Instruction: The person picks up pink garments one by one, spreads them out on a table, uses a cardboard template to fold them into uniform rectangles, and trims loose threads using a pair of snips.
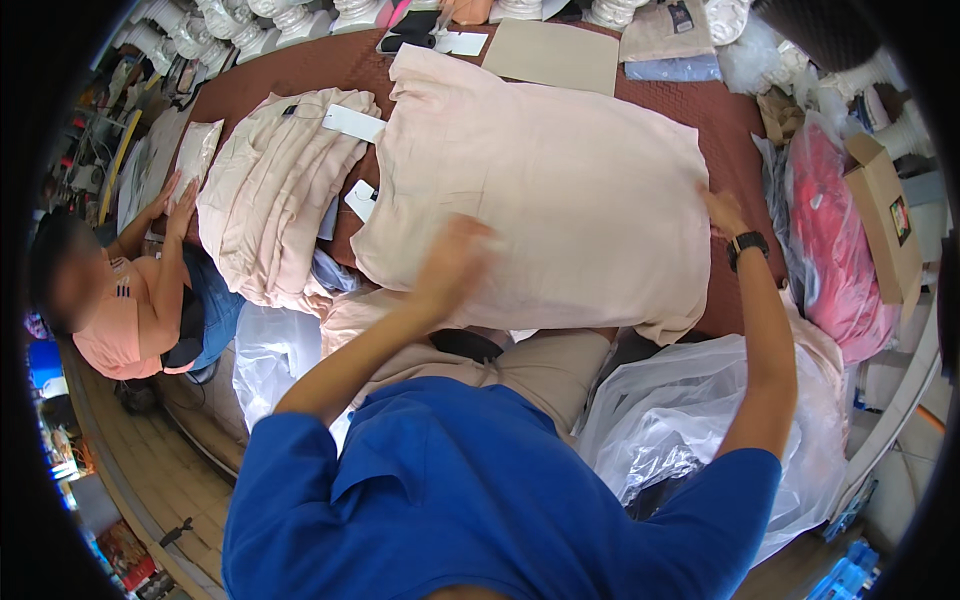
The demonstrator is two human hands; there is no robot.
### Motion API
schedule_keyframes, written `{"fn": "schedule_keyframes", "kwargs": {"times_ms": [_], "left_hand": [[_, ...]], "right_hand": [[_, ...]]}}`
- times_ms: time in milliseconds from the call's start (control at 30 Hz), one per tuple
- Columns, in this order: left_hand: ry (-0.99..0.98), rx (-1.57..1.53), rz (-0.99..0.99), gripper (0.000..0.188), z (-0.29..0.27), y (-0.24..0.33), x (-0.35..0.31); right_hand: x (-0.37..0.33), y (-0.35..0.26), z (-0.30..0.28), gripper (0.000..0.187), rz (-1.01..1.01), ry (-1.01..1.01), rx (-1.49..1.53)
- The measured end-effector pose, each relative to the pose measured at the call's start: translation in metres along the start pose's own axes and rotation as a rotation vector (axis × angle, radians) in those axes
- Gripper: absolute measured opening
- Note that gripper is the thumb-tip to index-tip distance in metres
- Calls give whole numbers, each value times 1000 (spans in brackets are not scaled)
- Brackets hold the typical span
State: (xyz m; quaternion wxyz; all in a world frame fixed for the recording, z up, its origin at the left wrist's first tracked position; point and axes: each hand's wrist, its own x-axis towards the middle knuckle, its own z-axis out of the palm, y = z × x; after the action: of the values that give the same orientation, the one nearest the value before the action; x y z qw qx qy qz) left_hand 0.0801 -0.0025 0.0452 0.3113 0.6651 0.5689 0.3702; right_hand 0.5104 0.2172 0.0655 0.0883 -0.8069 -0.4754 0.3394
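A pale pink garment [560, 190] lies spread flat across the table before me, its neckline towards the left. My left hand [455, 262] is over its lower left part, smeared by motion, so its grip and contact are unclear. My right hand [725, 212], with a dark watch on the wrist, is at the garment's right edge. Its fingertips meet the cloth there, but whether they pinch it is hidden. Left of the garment is a heap of similar pale pink garments [280, 190]. White tags [353, 124] lie between the heap and the spread garment.
A brown-covered table [330, 70] bears everything. Beige card [555, 55] lies at its far side. At left, a person [140, 310] has both hands on a pale packet [197, 150]. Clear plastic [650, 410] hangs by my right arm; bagged red items [825, 220] and a cardboard box [885, 215] stand at right.
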Motion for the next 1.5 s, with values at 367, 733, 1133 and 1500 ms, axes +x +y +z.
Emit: {"fn": "schedule_keyframes", "kwargs": {"times_ms": [367, 733, 1133, 1500], "left_hand": [[294, 533, -85, 29, -103, -118, -30], [426, 29, -409, 68, -123, -153, 210], [403, 3, -186, 36, -79, -154, 308], [532, 196, 195, 35, -96, -115, 204]], "right_hand": [[-43, 75, 29, 43, 107, -127, -65], [62, -16, 31, 48, -567, 482, -372], [124, -45, 30, 20, -490, 718, -197], [84, -2, 8, 40, -593, 577, -514]]}}
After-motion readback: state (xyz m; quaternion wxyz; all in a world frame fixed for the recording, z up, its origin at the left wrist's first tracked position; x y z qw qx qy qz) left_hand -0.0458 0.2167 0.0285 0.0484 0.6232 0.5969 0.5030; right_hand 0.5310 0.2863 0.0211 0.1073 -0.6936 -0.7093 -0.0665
